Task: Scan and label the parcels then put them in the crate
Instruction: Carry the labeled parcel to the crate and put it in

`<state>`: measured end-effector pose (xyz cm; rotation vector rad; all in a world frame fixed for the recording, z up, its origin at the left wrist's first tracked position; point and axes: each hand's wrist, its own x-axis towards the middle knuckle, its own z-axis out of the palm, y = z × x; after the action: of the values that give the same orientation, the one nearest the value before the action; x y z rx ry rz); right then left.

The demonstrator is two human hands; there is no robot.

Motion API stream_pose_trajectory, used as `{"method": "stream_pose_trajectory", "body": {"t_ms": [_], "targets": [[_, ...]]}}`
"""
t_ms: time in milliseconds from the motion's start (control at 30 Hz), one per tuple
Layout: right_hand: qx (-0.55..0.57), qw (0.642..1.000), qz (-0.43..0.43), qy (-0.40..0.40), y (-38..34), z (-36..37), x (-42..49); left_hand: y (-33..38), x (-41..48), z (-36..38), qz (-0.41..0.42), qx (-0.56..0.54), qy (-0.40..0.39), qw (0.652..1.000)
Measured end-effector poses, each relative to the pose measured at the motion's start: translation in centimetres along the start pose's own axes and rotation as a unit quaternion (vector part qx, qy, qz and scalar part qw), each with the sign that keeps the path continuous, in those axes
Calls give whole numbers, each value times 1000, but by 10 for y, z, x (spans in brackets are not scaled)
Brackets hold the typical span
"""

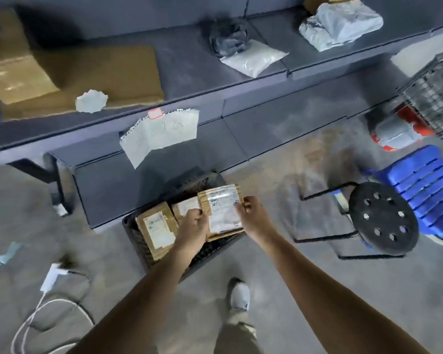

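A brown cardboard parcel [221, 209] with a white label on top is held over the black crate [132, 227] on the floor. My left hand [195, 223] grips its left edge and my right hand [251, 209] pinches its right edge. Two more labelled brown parcels lie in the crate: one [156, 228] at the left and one [186, 206] partly hidden behind my left hand. On the grey table above lie more parcels: a white poly bag [253, 58], a black bag [228, 37] and a grey bag [340, 25].
A black round stool [382, 221] stands right of the crate, with stacked blue bins [420, 180] and a wire basket [435, 95] behind it. Flat cardboard [87, 77] lies on the table's left. A paper note [161, 135] hangs from its edge. White cables [49, 302] lie on the floor; my shoe [239, 293] is below.
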<state>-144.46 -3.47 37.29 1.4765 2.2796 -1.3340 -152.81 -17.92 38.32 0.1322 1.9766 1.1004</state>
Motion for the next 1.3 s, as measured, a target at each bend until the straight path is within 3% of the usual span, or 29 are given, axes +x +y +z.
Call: {"method": "stream_pose_trajectory", "body": {"t_ms": [167, 333, 600, 833, 967, 1100, 1300], "targets": [[-70, 995, -4, -68, 68, 28, 72, -48, 51, 60, -58, 10, 22, 998], [-154, 978, -25, -135, 127, 80, 139, -120, 113, 98, -134, -66, 24, 989], [-228, 952, -54, -196, 217, 173, 229, -227, 213, 138, -142, -32, 19, 989], [-272, 926, -31, -259, 261, 216, 272, -274, 268, 163, -154, 37, -35, 987], [-284, 920, -22, -268, 265, 230, 285, -281, 282, 169, -175, 87, -58, 979], [-281, 923, -7, -262, 251, 215, 276, -272, 273, 159, -180, 69, -32, 981], [-292, 931, -53, -211, 177, 149, 216, -194, 211, 120, -152, 98, -22, 983]]}}
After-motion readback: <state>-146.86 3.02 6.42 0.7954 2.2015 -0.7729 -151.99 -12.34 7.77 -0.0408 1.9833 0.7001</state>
